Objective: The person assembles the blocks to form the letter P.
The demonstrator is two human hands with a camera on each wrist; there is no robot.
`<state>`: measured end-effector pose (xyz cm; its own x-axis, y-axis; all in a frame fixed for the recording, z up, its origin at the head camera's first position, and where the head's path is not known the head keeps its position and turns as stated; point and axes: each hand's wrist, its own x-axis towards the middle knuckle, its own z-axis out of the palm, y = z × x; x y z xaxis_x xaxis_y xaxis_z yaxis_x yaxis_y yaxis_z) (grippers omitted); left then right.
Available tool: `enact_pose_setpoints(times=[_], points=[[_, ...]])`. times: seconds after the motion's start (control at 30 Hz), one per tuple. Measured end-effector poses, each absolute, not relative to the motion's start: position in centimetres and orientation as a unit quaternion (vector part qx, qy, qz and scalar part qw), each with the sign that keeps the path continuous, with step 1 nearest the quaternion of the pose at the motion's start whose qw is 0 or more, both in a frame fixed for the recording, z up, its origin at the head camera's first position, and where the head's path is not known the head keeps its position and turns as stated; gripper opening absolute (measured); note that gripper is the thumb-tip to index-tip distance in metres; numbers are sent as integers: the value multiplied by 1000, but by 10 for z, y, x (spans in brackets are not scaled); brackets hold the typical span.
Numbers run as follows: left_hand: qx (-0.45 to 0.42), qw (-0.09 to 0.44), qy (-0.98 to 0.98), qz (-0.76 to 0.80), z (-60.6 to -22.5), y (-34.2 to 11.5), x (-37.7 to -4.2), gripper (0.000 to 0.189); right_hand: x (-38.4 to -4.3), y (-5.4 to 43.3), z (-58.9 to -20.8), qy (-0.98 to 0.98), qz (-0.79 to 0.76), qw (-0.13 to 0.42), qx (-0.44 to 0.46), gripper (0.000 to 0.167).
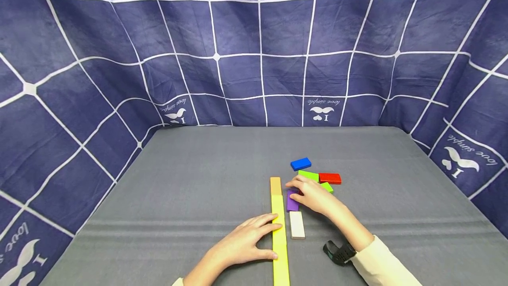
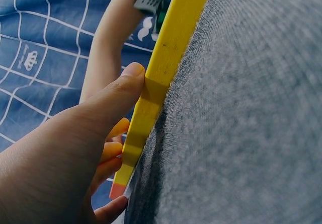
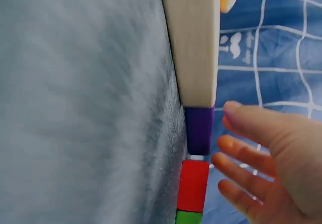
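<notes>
A long straight row of yellow blocks (image 1: 279,233), with an orange block (image 1: 275,186) at its far end, runs away from me. My left hand (image 1: 246,239) lies along the row's left side, its thumb and fingertips at the yellow blocks. Right of the row, my right hand (image 1: 315,195) hovers over a purple block (image 1: 293,202) with fingers loosely bent. In the right wrist view its thumb tip is beside the purple block (image 3: 199,131); whether they touch I cannot tell. A pale wooden block (image 1: 296,225) sits nearer me, and a red block (image 3: 193,184) lies beyond the purple one.
Beyond the right hand lie a blue block (image 1: 300,163), a light green block (image 1: 307,175) and a red block (image 1: 330,178). Another green block (image 1: 327,187) is partly hidden by that hand. A blue checked curtain (image 1: 238,74) hangs behind the grey tabletop (image 1: 178,180).
</notes>
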<state>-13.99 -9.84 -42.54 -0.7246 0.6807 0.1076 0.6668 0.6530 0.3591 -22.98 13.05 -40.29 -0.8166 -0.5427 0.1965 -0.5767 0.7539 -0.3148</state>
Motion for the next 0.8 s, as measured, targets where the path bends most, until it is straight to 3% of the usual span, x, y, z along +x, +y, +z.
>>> enact_pose_setpoints(times=[0.27, 0.8], points=[[371, 14, 909, 187, -425, -98, -140, 61, -205, 135, -406, -940, 164, 99, 284, 27], [403, -11, 896, 188, -427, -98, -142, 44, -197, 134, -410, -953, 193, 57, 226, 26]])
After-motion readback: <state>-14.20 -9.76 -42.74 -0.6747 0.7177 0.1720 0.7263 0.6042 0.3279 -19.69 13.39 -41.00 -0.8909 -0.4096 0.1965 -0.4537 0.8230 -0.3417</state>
